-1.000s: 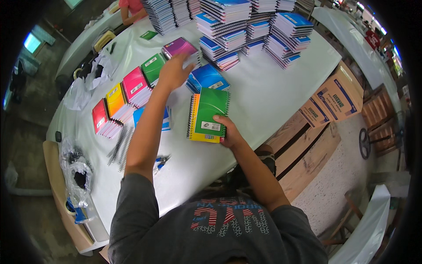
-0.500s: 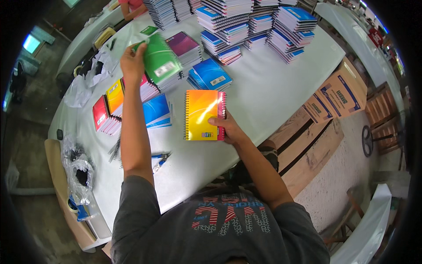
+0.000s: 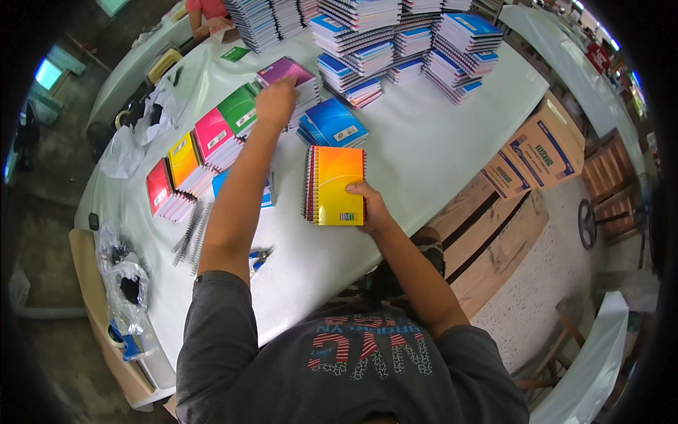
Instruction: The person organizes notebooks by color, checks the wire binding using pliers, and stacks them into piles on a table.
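Note:
My right hand (image 3: 371,203) grips a small pile of spiral notebooks, its thumb on the cover of the orange-yellow notebook (image 3: 339,185) on top. Wire bindings and a reddish edge show at the pile's left. My left hand (image 3: 276,102) reaches across to the near edge of the purple notebook (image 3: 284,71) topping its stack; its fingertips are hidden by the hand. Below it, in a slanting row, lie stacks topped by a green notebook (image 3: 236,109), a pink notebook (image 3: 213,133), a yellow notebook (image 3: 185,160) and a red notebook (image 3: 158,185). Blue notebooks (image 3: 336,121) lie just beyond the held pile.
Tall stacks of spiral notebooks (image 3: 360,46) fill the far side of the white table (image 3: 452,148). Blue-handled pliers (image 3: 261,258) and loose wire spirals (image 3: 189,237) lie near my left forearm. Crumpled plastic (image 3: 127,272) sits at the left edge. Cardboard boxes (image 3: 540,155) stand at the right.
My left hand has moved right from the green notebook to the purple stack, and no longer holds the green one. In my right hand the pile has shifted, with more bindings showing at its left.

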The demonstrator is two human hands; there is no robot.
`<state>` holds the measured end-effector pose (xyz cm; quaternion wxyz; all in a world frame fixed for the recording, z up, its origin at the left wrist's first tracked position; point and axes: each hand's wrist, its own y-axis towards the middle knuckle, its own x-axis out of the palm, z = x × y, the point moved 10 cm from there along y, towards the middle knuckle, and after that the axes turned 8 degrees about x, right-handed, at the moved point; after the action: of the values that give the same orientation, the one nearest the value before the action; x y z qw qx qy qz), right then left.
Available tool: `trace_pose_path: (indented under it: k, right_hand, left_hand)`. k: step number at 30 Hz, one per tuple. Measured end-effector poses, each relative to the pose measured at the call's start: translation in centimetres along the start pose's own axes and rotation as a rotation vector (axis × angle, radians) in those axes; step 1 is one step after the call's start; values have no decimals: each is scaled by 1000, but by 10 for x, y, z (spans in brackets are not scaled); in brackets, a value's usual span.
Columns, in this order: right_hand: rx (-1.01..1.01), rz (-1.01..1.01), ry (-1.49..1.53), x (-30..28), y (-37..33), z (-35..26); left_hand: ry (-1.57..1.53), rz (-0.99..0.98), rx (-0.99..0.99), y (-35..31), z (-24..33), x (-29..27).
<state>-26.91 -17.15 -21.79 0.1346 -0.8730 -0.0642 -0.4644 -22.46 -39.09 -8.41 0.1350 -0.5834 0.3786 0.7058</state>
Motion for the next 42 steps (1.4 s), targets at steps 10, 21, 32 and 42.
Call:
trace_pose_path:
  k: [10, 21, 32, 42]
  right_hand:
    - [30, -26, 89, 1, 2, 4]
    - [97, -46, 261, -2, -1, 2]
    - [213, -1140, 736, 65, -54, -40]
    - [183, -1116, 663, 63, -43, -38]
  left_hand:
    - [-815, 422, -31, -35, -34, -108]
    - [-1220, 411, -150, -86, -6, -128]
    - [-1182, 414, -147, -96, 12, -132]
    - [-254, 872, -37, -56, -8, -157]
